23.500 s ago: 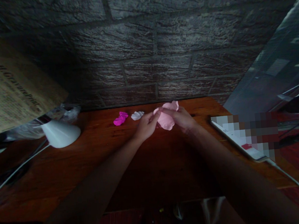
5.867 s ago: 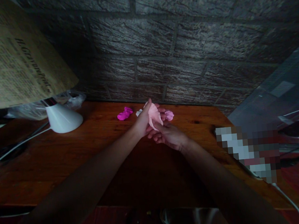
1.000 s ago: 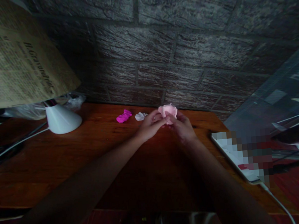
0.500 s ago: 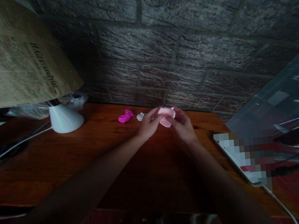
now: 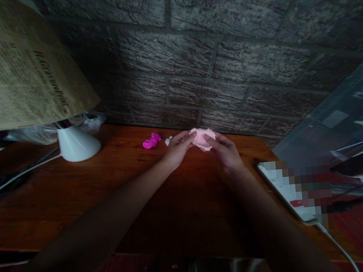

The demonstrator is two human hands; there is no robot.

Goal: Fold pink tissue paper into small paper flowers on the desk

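Note:
Both my hands meet over the far middle of a brown wooden table (image 5: 88, 195). My left hand (image 5: 176, 148) and my right hand (image 5: 225, 152) pinch a crumpled pale pink piece (image 5: 201, 138) of soft paper-like material between their fingertips, a little above the tabletop. Just left of it lies a small white crumpled piece (image 5: 168, 140), partly hidden behind my left fingers. Farther left a bright magenta crumpled piece (image 5: 151, 141) rests on the wood.
A white cone-shaped lamp base (image 5: 76, 144) with a cable stands at the back left, under a newspaper-print shade (image 5: 20, 78). Clear plastic (image 5: 88, 121) lies behind it. A white power strip (image 5: 288, 194) with a cord lies at the right edge. A brick wall (image 5: 212, 53) backs the table.
Since a second ago my hands have kept turning and pressing the pale pink piece in place; it looks more bunched. The magenta and white pieces have not moved.

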